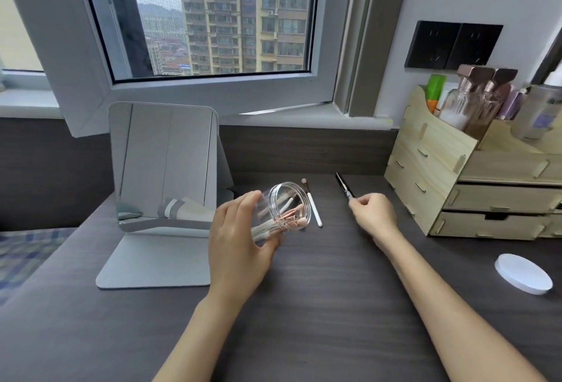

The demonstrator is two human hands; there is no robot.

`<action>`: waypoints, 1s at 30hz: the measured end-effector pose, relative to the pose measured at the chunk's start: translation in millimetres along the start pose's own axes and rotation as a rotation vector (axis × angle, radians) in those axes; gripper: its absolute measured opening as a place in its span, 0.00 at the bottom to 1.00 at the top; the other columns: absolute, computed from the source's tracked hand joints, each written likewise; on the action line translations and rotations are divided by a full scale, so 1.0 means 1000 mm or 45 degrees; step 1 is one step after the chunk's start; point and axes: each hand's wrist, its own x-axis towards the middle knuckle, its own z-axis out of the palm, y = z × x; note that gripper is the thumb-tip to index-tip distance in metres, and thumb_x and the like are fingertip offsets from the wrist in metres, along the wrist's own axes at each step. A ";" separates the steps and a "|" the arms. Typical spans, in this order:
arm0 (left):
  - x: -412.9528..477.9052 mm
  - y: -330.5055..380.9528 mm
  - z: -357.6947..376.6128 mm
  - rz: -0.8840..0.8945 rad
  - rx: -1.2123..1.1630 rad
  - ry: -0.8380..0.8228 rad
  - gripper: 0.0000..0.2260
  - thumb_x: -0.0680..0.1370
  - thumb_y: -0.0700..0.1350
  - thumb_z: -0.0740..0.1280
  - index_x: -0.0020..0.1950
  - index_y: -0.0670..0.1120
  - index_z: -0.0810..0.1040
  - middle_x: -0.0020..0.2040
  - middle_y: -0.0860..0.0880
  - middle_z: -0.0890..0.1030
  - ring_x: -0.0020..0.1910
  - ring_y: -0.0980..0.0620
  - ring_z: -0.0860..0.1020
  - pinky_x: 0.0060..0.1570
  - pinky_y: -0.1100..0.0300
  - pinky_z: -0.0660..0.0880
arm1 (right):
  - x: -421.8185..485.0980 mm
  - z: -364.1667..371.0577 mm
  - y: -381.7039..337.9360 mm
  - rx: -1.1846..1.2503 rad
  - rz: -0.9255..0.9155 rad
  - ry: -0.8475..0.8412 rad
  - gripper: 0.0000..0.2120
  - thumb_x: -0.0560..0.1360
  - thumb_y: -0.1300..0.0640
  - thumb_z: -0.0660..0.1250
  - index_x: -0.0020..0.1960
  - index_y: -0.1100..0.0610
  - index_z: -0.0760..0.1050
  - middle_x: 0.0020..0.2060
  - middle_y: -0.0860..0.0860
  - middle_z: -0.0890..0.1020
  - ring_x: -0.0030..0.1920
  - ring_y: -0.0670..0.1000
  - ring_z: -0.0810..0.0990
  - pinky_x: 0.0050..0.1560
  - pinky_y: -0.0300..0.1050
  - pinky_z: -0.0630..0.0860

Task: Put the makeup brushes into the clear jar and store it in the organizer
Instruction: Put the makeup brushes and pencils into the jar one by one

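Jar: the clear jar [282,214] is held tilted in the left hand [240,241], its open mouth turned toward the right hand; several brushes are already seen inside it.
Left grip: wrapped around the jar's wall, fingers on the far side and thumb below, and the jar seems to be raised just above the counter [319,305].
Right grip: the fingers of the right hand [372,214] are closed on the near end of a black brush [343,186], whose far end points away toward the wall.
Loose brush: a white-handled brush [313,206] is left lying on the counter just beside the jar's mouth.
Lid: a white lid [523,273] lies apart on the counter, near the right forearm.
Organizer: the wooden organizer [425,168] stands at the right, its top compartments already crowded with bottles.
Progress: judged partly done; two brushes remain outside the jar.
Risk, spill: with the jar tipped this far, the brushes inside could slide out if it is tilted further.
Risk, slip: the black brush is pinched at its very end, so it could swing or drop while being carried over.
Risk, storage: little free room is visible in the organizer, so bottles could be knocked when the jar is set in.
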 end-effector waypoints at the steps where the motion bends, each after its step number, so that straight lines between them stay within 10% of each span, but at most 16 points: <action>1: 0.000 0.000 0.000 -0.002 -0.001 0.001 0.34 0.58 0.41 0.81 0.61 0.43 0.73 0.53 0.47 0.79 0.52 0.51 0.70 0.50 0.65 0.65 | -0.008 -0.008 -0.005 0.313 -0.028 -0.036 0.09 0.75 0.59 0.65 0.42 0.62 0.81 0.34 0.57 0.82 0.35 0.53 0.80 0.29 0.39 0.69; 7: -0.001 0.004 0.001 -0.012 -0.009 -0.005 0.34 0.58 0.42 0.81 0.61 0.42 0.73 0.53 0.46 0.80 0.52 0.51 0.70 0.51 0.66 0.65 | -0.085 -0.060 -0.039 1.337 -0.341 -0.382 0.01 0.75 0.65 0.65 0.45 0.62 0.76 0.35 0.54 0.86 0.36 0.53 0.85 0.37 0.41 0.82; 12: -0.004 0.010 0.001 0.008 -0.032 -0.037 0.34 0.59 0.43 0.81 0.62 0.45 0.72 0.55 0.47 0.79 0.53 0.51 0.71 0.52 0.67 0.64 | -0.110 -0.062 -0.072 0.887 -0.557 -0.208 0.05 0.68 0.65 0.73 0.40 0.57 0.81 0.29 0.46 0.82 0.30 0.39 0.79 0.31 0.30 0.74; 22: -0.004 0.009 -0.003 -0.053 -0.073 0.020 0.36 0.57 0.42 0.81 0.62 0.48 0.69 0.51 0.50 0.78 0.51 0.53 0.70 0.49 0.71 0.63 | -0.112 -0.043 -0.085 0.332 -0.648 -0.119 0.06 0.67 0.57 0.72 0.41 0.52 0.75 0.31 0.48 0.81 0.32 0.48 0.79 0.37 0.45 0.77; 27: 0.000 0.006 -0.005 -0.026 -0.035 0.037 0.35 0.58 0.43 0.81 0.61 0.47 0.71 0.53 0.49 0.79 0.52 0.52 0.70 0.50 0.67 0.65 | -0.107 -0.048 -0.072 0.012 -0.835 -0.219 0.05 0.73 0.55 0.68 0.44 0.47 0.82 0.33 0.45 0.78 0.32 0.40 0.71 0.35 0.34 0.65; 30: 0.004 0.004 -0.010 -0.046 -0.002 0.085 0.31 0.60 0.43 0.80 0.60 0.44 0.73 0.52 0.48 0.79 0.51 0.50 0.71 0.49 0.65 0.65 | -0.093 -0.052 -0.065 0.390 -0.766 -0.364 0.09 0.78 0.58 0.63 0.51 0.50 0.82 0.38 0.46 0.81 0.32 0.37 0.74 0.35 0.27 0.68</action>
